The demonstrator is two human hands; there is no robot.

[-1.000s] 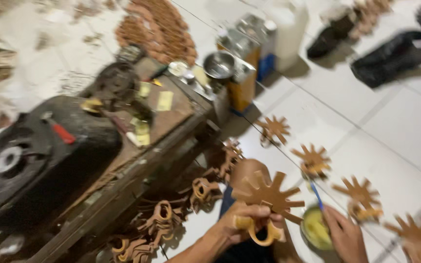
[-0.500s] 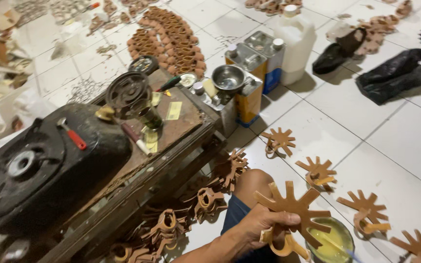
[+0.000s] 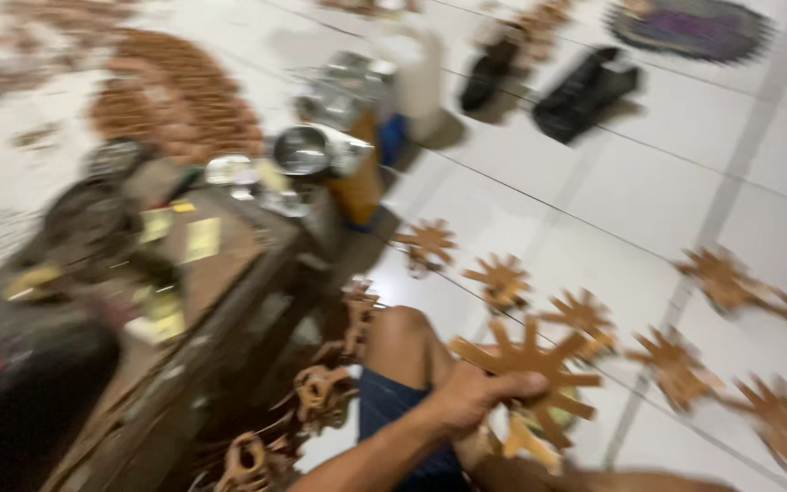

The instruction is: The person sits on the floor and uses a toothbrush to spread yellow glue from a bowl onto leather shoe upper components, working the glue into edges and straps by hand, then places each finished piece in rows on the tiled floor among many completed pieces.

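Observation:
My left hand (image 3: 468,397) grips a brown star-shaped cutout (image 3: 528,361) with several flat arms, holding it upright above my bent knee (image 3: 403,335). A tan looped piece (image 3: 523,439) hangs below the hand. Behind the cutout, a yellow-green bowl (image 3: 568,407) is mostly hidden. Several similar star cutouts (image 3: 500,278) lie spread in a row on the white tiled floor (image 3: 539,196) to the right. My right hand is out of the picture. The whole view is motion-blurred.
A low wooden bench (image 3: 229,264) at left carries a black machine (image 3: 29,401), a metal cup (image 3: 301,150) and cans. Curled brown pieces (image 3: 321,396) lie under it. Beyond are a pile of brown pieces (image 3: 175,96), a white jug (image 3: 416,64), black shoes (image 3: 585,91) and a round mat (image 3: 689,27).
The view has swung and blurred. My left hand still holds the star cutout, now slightly further right over the knee. My right hand, near the bowl a second ago, has left the view.

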